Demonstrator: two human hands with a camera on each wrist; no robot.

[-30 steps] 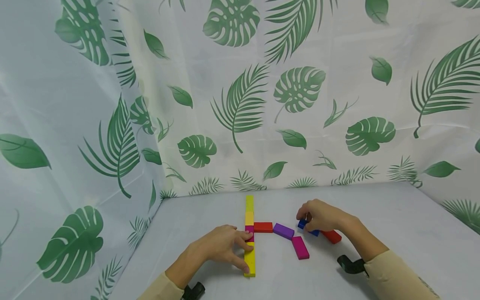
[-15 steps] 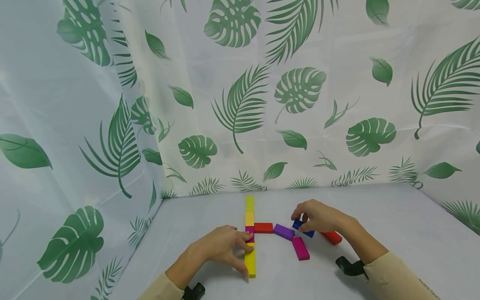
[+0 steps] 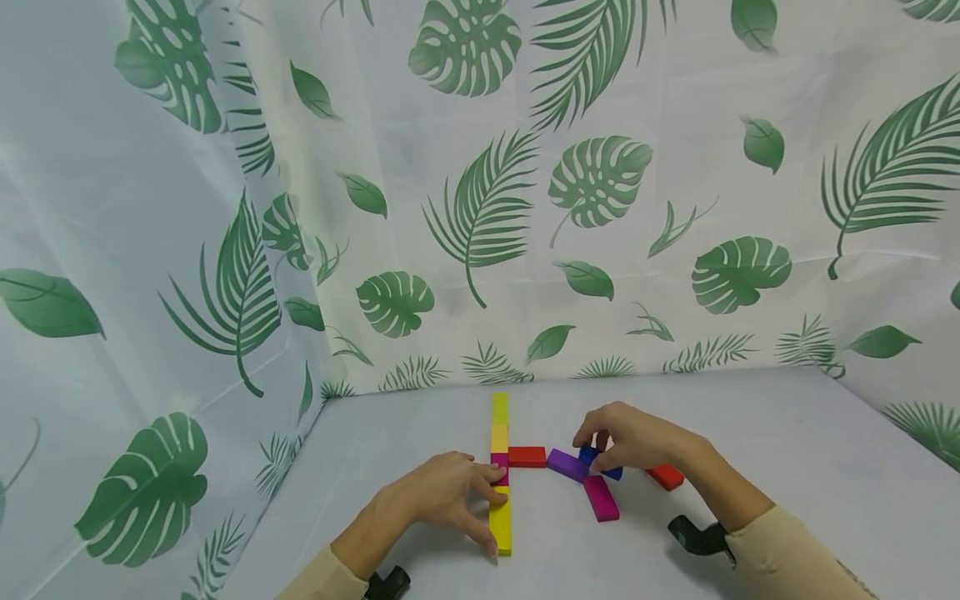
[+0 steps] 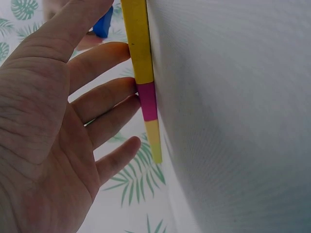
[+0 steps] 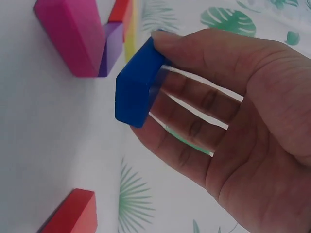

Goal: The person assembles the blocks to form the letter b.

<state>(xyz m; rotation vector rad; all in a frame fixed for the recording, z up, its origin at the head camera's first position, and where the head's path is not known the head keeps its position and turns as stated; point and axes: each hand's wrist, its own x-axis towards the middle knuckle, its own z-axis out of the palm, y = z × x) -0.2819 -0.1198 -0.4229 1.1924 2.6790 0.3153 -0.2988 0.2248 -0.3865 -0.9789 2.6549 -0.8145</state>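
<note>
My right hand (image 3: 636,434) pinches a blue block (image 5: 135,90) between thumb and fingers, close to the right end of a purple block (image 3: 567,465). In the head view the fingers partly cover that blue block, and whether it touches the purple one I cannot tell. My left hand (image 3: 441,495) has its fingers spread, with the tips resting on a straight row: a yellow block (image 3: 499,533) nearest me, a magenta block (image 4: 148,101) beyond it, then paler yellow blocks (image 3: 499,421). From the row's right side runs a red block (image 3: 527,457), meeting the purple one.
A second magenta block (image 3: 602,498) slants toward me from the purple block's right end. Another red block (image 3: 666,477) lies apart, beneath the right forearm. Leaf-printed cloth (image 3: 480,208) hangs behind the white table (image 3: 390,417).
My right hand has moved left with the blue block, away from the loose red block and up to the purple one. The left hand stays at the row.
</note>
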